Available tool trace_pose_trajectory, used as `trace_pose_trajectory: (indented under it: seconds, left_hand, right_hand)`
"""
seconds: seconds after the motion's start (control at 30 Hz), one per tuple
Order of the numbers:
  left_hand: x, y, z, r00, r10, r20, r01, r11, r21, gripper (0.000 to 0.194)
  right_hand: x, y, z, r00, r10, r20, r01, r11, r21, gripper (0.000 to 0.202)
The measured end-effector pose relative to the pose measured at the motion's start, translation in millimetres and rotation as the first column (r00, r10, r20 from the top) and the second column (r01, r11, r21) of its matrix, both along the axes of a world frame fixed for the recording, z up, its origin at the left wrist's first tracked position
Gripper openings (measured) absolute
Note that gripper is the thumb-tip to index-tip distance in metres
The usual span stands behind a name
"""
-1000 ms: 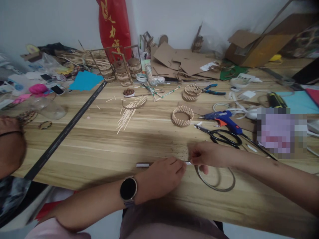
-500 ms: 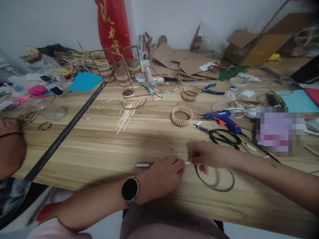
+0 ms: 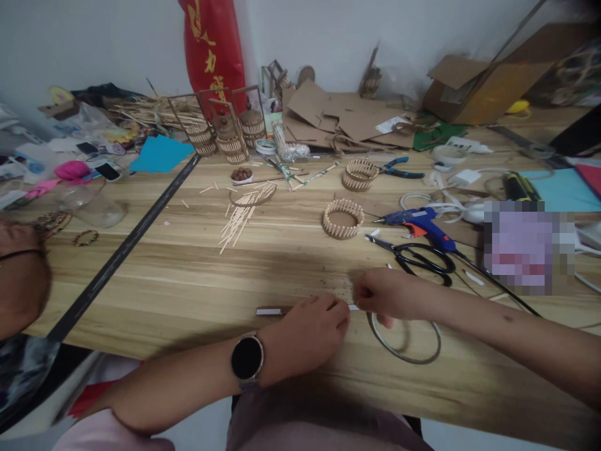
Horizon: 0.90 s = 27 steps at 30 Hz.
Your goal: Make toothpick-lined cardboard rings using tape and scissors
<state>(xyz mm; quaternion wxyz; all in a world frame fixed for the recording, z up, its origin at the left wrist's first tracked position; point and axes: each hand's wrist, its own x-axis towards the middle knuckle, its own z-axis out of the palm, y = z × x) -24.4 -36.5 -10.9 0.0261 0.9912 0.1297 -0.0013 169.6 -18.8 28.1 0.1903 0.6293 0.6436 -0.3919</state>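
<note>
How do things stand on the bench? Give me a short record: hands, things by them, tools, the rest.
left hand: laid over a dark strip with white on it, left end exposed; grip hidden
right hand: fingers curled beside the left hand; grip unclear
nearby: thin hoop, partly behind right hand
tools: scissors, glue gun, pliers
rest: two slatted rings, loose sticks, another person's arm at left edge

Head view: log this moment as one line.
left hand: over white-faced strip | right hand: fingers bent, at looped band | glue gun: lying beside scissors
</note>
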Motion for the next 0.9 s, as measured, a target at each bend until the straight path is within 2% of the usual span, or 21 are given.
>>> trace_pose_trajectory:
  seconds: [0.3,0.4,0.5,0.6,0.73,0.9]
  left_hand:
    - [2,-2,-0.6,1.0,0.007,0.022,-0.008,1.0,0.022,0.012]
    - [4,4,0.6,1.0,0.009,0.02,-0.009,1.0,-0.009,0.012]
    - [8,16,5.9,0.994,0.094,0.064,-0.085,0.988,-0.126,0.014]
    - [13,27,13.4,0.973,0.21,0.1,-0.184,0.959,-0.217,0.019]
    - [20,33,16.6,0.966,0.236,0.103,-0.193,0.93,-0.313,0.022]
    - [25,33,13.4,0.931,0.351,0.1,-0.254,0.819,-0.514,0.02]
  right_hand:
    - [-11,0,0.5,0.995,0.066,0.072,-0.07,0.996,0.053,0.035]
    - [-9,-2,0.0,0.995,0.076,0.07,-0.083,0.991,0.101,0.034]
    - [-5,-5,3.0,0.996,0.086,0.017,-0.088,0.981,0.172,0.025]
    - [-3,-10,7.5,0.994,0.103,-0.039,-0.091,0.969,0.231,0.026]
    - [-4,-14,6.4,0.993,0.107,-0.055,-0.085,0.948,0.306,0.021]
    - [-3,-17,-0.5,0.995,0.092,-0.044,-0.067,0.917,0.394,0.016]
